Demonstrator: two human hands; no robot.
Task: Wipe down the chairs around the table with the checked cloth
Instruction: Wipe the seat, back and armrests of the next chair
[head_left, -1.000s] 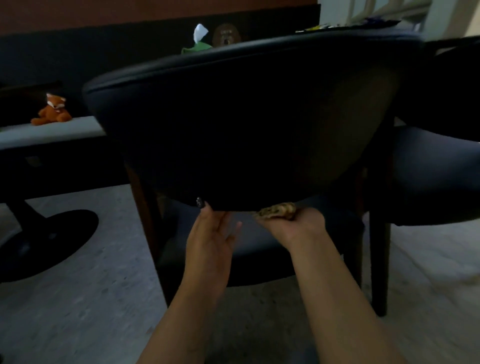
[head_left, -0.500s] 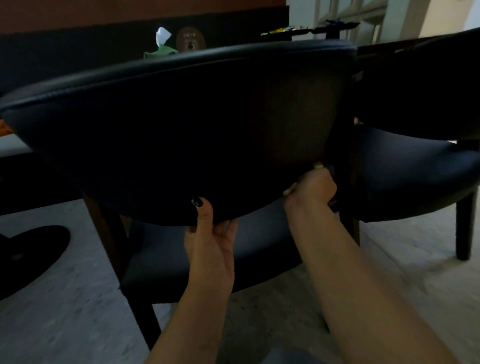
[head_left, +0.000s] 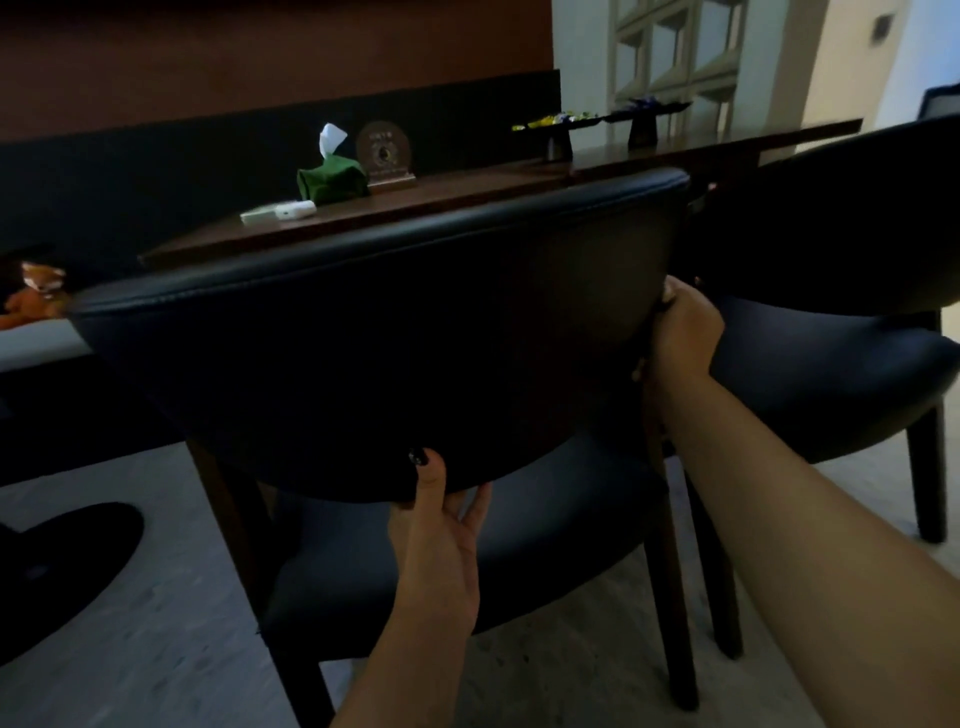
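Note:
A dark padded chair stands in front of me, and its curved backrest (head_left: 363, 338) fills the middle of the view. My left hand (head_left: 441, 545) grips the backrest's lower edge, thumb on the outer face and fingers underneath. My right hand (head_left: 680, 332) is curled against the backrest's right edge, by the rear leg. The checked cloth is hidden under that hand. A second dark chair (head_left: 831, 364) stands close on the right.
Behind the chairs is the wooden table (head_left: 467, 192), with a green tissue box (head_left: 330, 179), a round plaque (head_left: 384, 153), small white items (head_left: 278, 212) and dark stands (head_left: 561, 130). A fox toy (head_left: 36, 299) sits on a bench at left. A black round base (head_left: 62, 561) lies on the floor.
My right hand has slid with the cloth from the backrest's lower edge rightward and up its right edge. My left hand keeps its grip. My view has risen over the table.

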